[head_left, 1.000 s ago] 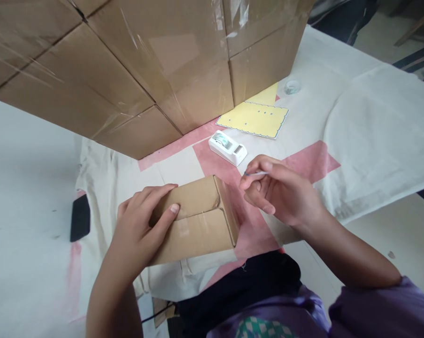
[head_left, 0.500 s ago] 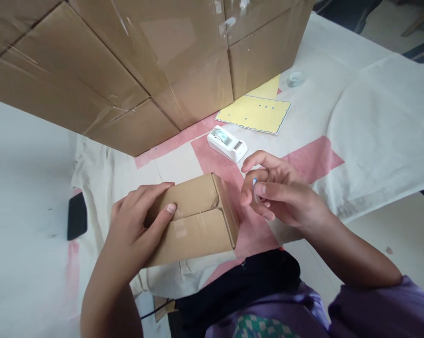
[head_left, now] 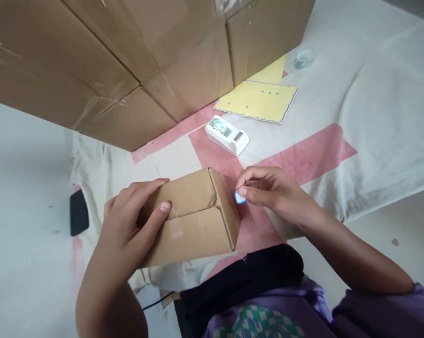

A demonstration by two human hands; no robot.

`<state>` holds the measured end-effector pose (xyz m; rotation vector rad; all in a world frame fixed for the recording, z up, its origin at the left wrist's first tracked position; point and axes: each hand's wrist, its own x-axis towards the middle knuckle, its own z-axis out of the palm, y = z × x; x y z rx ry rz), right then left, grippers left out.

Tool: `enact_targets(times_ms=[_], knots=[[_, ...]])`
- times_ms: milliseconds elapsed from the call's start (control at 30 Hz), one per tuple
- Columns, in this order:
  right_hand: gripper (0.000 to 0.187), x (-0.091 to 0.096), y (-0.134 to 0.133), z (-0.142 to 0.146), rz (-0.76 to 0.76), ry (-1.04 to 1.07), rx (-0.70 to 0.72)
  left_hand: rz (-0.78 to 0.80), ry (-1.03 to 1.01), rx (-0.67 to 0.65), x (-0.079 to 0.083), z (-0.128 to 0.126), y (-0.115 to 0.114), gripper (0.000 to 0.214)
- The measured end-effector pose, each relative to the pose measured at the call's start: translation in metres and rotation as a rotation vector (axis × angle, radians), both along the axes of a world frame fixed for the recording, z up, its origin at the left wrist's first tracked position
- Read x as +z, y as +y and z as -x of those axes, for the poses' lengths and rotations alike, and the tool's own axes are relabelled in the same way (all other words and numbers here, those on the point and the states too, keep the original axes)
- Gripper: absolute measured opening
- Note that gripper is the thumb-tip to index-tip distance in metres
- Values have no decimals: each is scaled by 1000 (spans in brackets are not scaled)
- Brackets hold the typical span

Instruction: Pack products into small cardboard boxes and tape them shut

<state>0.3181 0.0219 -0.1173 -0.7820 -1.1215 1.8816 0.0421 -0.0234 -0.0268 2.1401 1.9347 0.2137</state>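
My left hand [head_left: 137,216] grips the left end of a small cardboard box [head_left: 197,230], thumb on top and fingers over the far side. The box lies near the table's front edge, with a seam along its top and a small clear patch of tape on it. Just right of the box, my right hand [head_left: 268,190] pinches a small white sticker with a blue border [head_left: 240,197] between thumb and index finger. A narrow gap separates the sticker from the box's right end. Beyond the box stands a white tape dispenser [head_left: 227,135] holding a roll of clear tape.
Large taped cardboard boxes [head_left: 183,61] form a wall at the back. Against them lies a yellow sheet with blue scalloped edges [head_left: 257,101]. A clear tape roll [head_left: 304,59] sits on the white and pink tablecloth [head_left: 373,94]. A dark phone-like object [head_left: 79,212] is at left.
My right hand has turned and moved left towards the box's end, its fingers closing to a pinch. The sticker now shows its white face. My left hand keeps its hold on the box.
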Motion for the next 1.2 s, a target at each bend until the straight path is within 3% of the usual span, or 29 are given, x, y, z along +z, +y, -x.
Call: enact_targets(times_ms=[167,500,567,700,900,1100,1200], knots=[[15,-8,-3,10,94,79,79,3,-16,26,0,-3,-1,29],[21,-8,-1,15,34,45,116,13,-22,49,3,-8,-4,28],[22,-11,-1,15,6,9,78,17,-22,51,3,-8,-4,28],[46,-16,0,15,-69,-142,-68,14,-8,42,2,-7,-4,29],[45,-19,2,13,-19,-124,74,-11,-6,22,-1,-4,-3,30],[79,-27,0,4,-83,-147,223,-7,-17,10,-1,-2,-2,31],[76,-29,1,5,-71,-130,233,-13,1,2,-3,1,0,33]])
